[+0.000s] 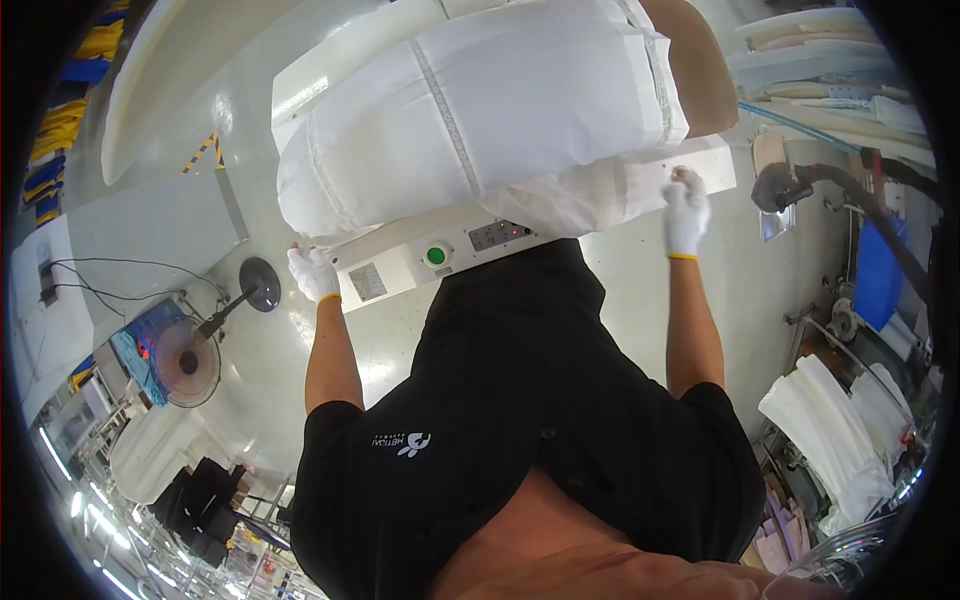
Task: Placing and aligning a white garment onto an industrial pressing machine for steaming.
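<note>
A bulky white fabric cover with grey mesh strips lies over a white machine in front of me. My left hand, in a white glove, is closed at the cover's near left corner, its fingertips against the fabric edge. My right hand, gloved the same way, is over the machine's right end, right of a loose, sheer fold of the cover. Its fingers are curled, and what is in them, if anything, is hidden. A green button and a small control panel face me.
A brown rounded pad sticks out beyond the cover's right end. Left on the floor stands a fan near a grey table with loose cables. Stacked white pieces and a black hose are on the right.
</note>
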A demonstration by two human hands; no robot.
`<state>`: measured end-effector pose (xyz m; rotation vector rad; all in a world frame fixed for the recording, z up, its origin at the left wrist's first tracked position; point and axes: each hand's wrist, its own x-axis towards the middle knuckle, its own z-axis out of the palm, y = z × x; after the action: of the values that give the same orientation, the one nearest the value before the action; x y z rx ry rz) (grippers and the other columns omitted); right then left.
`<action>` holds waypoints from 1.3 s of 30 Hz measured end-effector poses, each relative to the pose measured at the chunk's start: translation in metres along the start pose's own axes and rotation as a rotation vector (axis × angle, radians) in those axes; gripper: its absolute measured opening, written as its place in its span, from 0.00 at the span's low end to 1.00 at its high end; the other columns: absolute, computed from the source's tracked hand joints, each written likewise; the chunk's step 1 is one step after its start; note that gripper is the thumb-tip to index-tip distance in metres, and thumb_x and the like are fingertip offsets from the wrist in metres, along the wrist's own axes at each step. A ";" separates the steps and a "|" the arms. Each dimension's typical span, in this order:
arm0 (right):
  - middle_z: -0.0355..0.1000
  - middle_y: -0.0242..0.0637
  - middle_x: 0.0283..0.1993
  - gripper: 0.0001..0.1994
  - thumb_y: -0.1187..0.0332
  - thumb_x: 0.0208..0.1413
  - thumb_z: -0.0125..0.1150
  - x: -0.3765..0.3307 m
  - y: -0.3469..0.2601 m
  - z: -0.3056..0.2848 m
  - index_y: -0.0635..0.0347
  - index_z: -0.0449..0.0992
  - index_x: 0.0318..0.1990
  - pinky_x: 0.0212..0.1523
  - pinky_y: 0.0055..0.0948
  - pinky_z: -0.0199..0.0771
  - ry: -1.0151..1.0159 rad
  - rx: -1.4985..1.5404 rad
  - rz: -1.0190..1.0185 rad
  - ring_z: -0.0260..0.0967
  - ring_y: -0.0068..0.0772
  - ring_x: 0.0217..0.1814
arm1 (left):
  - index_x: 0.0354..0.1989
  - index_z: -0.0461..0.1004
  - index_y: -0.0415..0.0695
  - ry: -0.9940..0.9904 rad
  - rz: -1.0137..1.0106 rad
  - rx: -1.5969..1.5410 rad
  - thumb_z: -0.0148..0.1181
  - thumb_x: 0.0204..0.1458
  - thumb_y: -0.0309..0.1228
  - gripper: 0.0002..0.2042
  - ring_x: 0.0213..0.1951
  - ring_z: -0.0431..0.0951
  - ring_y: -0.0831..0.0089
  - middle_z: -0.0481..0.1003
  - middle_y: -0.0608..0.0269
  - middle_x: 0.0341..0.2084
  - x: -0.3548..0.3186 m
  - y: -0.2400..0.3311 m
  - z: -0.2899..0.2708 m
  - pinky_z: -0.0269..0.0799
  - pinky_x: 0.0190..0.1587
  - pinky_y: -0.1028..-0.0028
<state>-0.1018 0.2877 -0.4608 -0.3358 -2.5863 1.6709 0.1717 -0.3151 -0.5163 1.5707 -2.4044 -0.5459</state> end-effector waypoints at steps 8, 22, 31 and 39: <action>0.79 0.37 0.55 0.25 0.57 0.55 0.64 -0.037 -0.209 0.087 0.56 0.76 0.59 0.56 0.38 0.75 -1.345 -0.457 -0.742 0.76 0.41 0.55 | 0.61 0.69 0.44 0.019 0.025 0.016 0.51 0.57 0.30 0.22 0.55 0.75 0.50 0.73 0.49 0.57 -0.003 0.058 -0.010 0.71 0.57 0.60; 0.79 0.38 0.39 0.23 0.59 0.58 0.59 0.116 -0.052 -0.025 0.64 0.78 0.57 0.31 0.26 0.75 -0.064 -0.258 0.283 0.73 0.28 0.31 | 0.65 0.63 0.38 0.204 0.638 0.056 0.56 0.55 0.25 0.26 0.60 0.70 0.49 0.67 0.47 0.63 -0.030 0.084 -0.007 0.70 0.60 0.60; 0.76 0.38 0.25 0.13 0.61 0.56 0.57 0.236 0.007 -0.015 0.62 0.82 0.32 0.28 0.28 0.71 -0.136 -0.455 -0.221 0.68 0.30 0.25 | 0.65 0.65 0.37 0.031 0.882 0.404 0.58 0.56 0.35 0.28 0.63 0.65 0.42 0.63 0.43 0.66 0.000 0.142 0.008 0.59 0.67 0.55; 0.82 0.41 0.47 0.28 0.43 0.57 0.58 0.403 -0.141 0.123 0.59 0.81 0.52 0.49 0.38 0.76 0.070 -0.584 -0.231 0.77 0.44 0.46 | 0.63 0.69 0.39 0.027 0.819 0.390 0.47 0.62 0.49 0.29 0.62 0.66 0.49 0.69 0.50 0.64 0.164 0.217 0.078 0.58 0.67 0.56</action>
<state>-0.5360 0.2042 -0.4171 -0.0987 -2.8712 0.7974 -0.1053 -0.3724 -0.4988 0.5372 -2.9280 0.1102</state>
